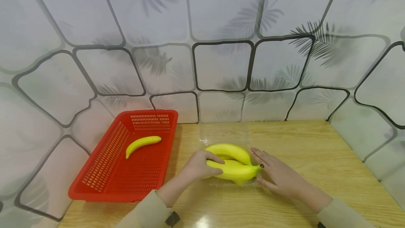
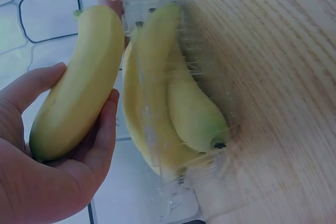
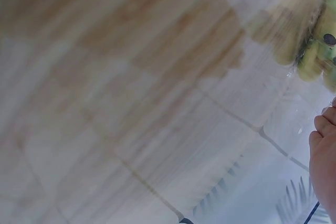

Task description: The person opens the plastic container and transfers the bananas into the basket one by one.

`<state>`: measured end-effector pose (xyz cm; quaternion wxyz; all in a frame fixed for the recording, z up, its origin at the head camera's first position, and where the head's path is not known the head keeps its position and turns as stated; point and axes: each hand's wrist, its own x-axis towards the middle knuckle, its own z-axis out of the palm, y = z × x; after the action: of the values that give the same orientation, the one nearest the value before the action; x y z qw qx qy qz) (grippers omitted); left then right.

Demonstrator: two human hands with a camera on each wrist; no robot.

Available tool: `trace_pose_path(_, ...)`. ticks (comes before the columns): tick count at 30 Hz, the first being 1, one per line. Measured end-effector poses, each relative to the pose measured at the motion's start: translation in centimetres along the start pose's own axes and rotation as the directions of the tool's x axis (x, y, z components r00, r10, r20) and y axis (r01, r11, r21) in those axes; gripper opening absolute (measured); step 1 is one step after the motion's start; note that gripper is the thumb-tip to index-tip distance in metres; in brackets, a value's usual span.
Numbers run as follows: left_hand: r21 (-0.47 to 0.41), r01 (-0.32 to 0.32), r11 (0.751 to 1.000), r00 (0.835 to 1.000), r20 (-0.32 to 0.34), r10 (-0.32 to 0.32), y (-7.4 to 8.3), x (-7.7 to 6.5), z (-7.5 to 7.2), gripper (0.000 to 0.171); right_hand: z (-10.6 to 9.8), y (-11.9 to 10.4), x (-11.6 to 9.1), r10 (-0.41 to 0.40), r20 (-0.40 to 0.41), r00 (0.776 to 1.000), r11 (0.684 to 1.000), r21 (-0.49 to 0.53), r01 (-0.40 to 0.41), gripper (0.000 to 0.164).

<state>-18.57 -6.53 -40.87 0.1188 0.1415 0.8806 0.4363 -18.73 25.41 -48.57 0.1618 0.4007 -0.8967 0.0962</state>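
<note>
My left hand grips a yellow banana between thumb and fingers. In the left wrist view the held banana stands apart from a clear plastic box, which has several bananas inside. Another banana in the box shows behind the held one in the head view. At the box's right end lies my right hand, its fingers extended toward the box wall. Only part of the right hand shows in the right wrist view, at the edge.
To the left stands a red plastic basket with perforated walls and a single banana inside. The box's transparent lid lies folded back toward the patterned wall. Everything stands on a wood-grain table.
</note>
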Motion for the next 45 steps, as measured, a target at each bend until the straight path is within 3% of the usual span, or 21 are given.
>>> trace_pose_path(11,0.035,-0.018,0.999,1.0,-0.01,0.019,1.0,-0.5,-1.4,0.023,0.0,0.0,0.0,-0.016,-0.025,1.0,1.0,-0.001,0.016,0.069)
trace_pose_path(16,0.041,-0.019,0.999,1.0,-0.018,0.02,1.6,-0.9,-2.2,0.023,-0.1,0.0,0.0,-0.026,-0.04,0.999,1.0,0.006,0.026,0.035)
trace_pose_path(18,0.043,-0.025,0.999,0.999,-0.026,0.026,1.8,-1.1,-2.6,0.023,0.0,0.1,0.0,-0.033,-0.041,0.999,0.999,0.004,0.034,0.03)
trace_pose_path(26,0.043,-0.03,0.999,0.999,-0.041,0.032,2.5,-1.2,-4.2,0.024,0.0,0.1,-0.2,-0.009,-0.004,1.0,0.999,-0.033,0.009,0.061)
trace_pose_path(40,-0.038,-0.018,0.999,0.995,-0.099,0.014,2.5,-2.3,-7.3,0.025,0.1,0.2,-0.1,-0.03,-0.016,0.999,0.999,-0.03,0.03,0.078)
trace_pose_path(45,-0.031,0.032,0.999,0.99,-0.137,-0.036,2.5,-3.0,-8.6,0.025,0.0,0.1,0.0,-0.024,-0.008,1.0,1.0,-0.012,0.024,0.079)
